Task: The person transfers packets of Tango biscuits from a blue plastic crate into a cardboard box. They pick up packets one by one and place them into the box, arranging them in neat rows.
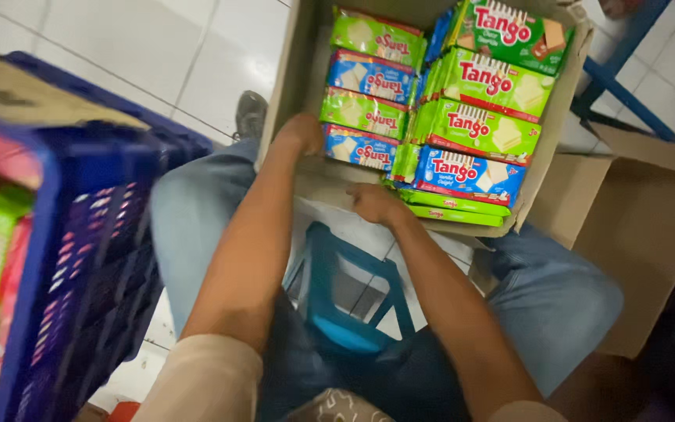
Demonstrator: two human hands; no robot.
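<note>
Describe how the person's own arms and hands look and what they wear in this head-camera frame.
Both forearms are bare down to the left hand and right hand. No gloves, watch or rings are visible. Short, light beige sleeves end above the elbows; the right one barely shows at the bottom edge. Light blue jeans cover the legs.

White tiled floor (158,47), blue metal frame (619,78), brown cardboard box (634,227).

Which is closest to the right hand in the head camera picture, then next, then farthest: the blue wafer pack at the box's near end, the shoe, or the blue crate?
From the right hand:
1. Blue wafer pack, just beyond it, in the cardboard box.
2. Shoe, on the floor left of the box.
3. Blue crate, far left.
</note>
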